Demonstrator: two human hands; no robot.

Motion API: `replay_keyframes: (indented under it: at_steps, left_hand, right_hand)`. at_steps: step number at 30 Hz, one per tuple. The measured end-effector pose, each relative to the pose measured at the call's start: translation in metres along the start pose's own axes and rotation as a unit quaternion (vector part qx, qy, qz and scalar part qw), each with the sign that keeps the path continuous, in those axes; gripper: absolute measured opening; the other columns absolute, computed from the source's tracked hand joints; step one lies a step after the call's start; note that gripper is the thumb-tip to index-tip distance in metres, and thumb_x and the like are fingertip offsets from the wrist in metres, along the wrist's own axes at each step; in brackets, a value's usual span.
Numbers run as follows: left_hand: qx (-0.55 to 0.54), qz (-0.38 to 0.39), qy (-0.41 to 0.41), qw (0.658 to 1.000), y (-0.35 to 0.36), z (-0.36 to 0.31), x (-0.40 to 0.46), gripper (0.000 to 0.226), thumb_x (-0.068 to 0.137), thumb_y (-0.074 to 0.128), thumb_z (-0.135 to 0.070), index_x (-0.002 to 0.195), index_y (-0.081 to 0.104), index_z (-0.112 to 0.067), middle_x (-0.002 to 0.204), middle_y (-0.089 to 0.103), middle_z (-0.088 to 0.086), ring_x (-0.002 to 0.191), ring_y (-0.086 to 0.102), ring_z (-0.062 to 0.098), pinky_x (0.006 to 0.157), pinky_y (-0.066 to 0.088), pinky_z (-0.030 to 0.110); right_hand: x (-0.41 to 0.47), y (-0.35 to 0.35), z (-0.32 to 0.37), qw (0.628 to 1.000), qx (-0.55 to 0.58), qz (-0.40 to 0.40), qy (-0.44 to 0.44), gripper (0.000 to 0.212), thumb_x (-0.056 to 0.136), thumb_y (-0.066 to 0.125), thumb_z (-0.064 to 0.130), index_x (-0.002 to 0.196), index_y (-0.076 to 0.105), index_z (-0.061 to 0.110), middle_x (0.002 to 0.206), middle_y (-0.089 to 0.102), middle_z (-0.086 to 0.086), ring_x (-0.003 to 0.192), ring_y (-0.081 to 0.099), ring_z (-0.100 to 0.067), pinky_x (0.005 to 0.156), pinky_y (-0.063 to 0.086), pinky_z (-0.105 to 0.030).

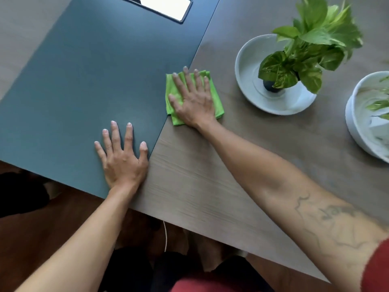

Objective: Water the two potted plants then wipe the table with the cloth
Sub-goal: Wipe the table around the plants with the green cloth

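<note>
A folded green cloth [217, 101] lies on the wooden table [263, 140], right at the edge of a dark blue-grey panel [88, 76]. My right hand [193, 100] presses flat on the cloth with fingers spread. My left hand [121, 157] rests flat on the dark panel near the table's front edge, fingers apart, holding nothing. To the right stands a leafy green plant [311, 45] in a wide white bowl-shaped pot [250, 89]. A second white pot [357, 133] with a few leaves is cut off by the right edge.
A white rectangular inset with a dark frame [168, 7] sits at the top of the dark panel. The table's front edge runs diagonally from lower left to lower right; below it are a brown floor and a thin white cable [165, 237].
</note>
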State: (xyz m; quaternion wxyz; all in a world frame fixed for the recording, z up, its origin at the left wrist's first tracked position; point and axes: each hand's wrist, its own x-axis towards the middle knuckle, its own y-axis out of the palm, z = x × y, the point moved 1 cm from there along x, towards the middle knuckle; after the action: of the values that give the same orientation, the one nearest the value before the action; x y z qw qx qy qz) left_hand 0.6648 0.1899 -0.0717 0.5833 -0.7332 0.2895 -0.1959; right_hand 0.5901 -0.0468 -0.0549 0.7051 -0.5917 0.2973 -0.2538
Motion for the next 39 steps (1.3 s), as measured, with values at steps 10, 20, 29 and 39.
replay_keyframes:
  at_steps: [10,20,29,39]
  left_hand:
    - [-0.135,0.003,-0.050,0.990,-0.017,-0.037,0.007,0.059,0.098,0.032,-0.040,0.152,0.040,-0.016,0.164,0.020,0.019,0.154,0.009,0.034,0.123,-0.002,0.056]
    - [-0.123,0.066,0.151,0.979,0.035,-0.216,-0.023,0.066,0.098,0.034,-0.044,0.153,0.035,-0.009,0.165,0.016,0.017,0.154,0.008,0.033,0.126,0.002,0.045]
    - [0.025,0.052,0.178,0.982,0.069,-0.269,-0.036,0.081,0.094,0.027,-0.065,0.158,0.019,-0.016,0.167,0.005,0.016,0.154,0.002,0.030,0.123,-0.005,0.056]
    - [0.021,0.050,0.170,0.984,0.063,-0.271,-0.038,0.082,0.092,0.028,-0.066,0.158,0.021,-0.017,0.167,0.007,0.015,0.155,0.002,0.028,0.123,-0.006,0.054]
  right_hand:
    - [-0.203,0.029,-0.011,0.992,0.039,-0.043,-0.115,0.067,0.093,0.043,0.062,0.153,0.034,0.033,0.165,0.023,-0.002,0.152,0.016,-0.030,0.123,0.010,-0.052]
    - [-0.297,0.015,-0.196,0.989,0.024,-0.037,0.139,0.068,0.093,0.042,0.064,0.154,0.030,0.037,0.166,0.018,0.000,0.154,0.011,-0.024,0.122,0.014,-0.052]
    - [-0.219,-0.015,-0.275,0.954,0.007,-0.066,0.291,0.066,0.097,0.031,0.060,0.156,0.027,0.032,0.165,0.020,-0.007,0.152,0.015,-0.034,0.122,0.010,-0.053]
    - [-0.342,0.012,-0.306,0.972,0.019,-0.085,0.217,0.065,0.095,0.040,0.062,0.154,0.033,0.035,0.165,0.021,-0.002,0.152,0.018,-0.029,0.122,0.015,-0.051]
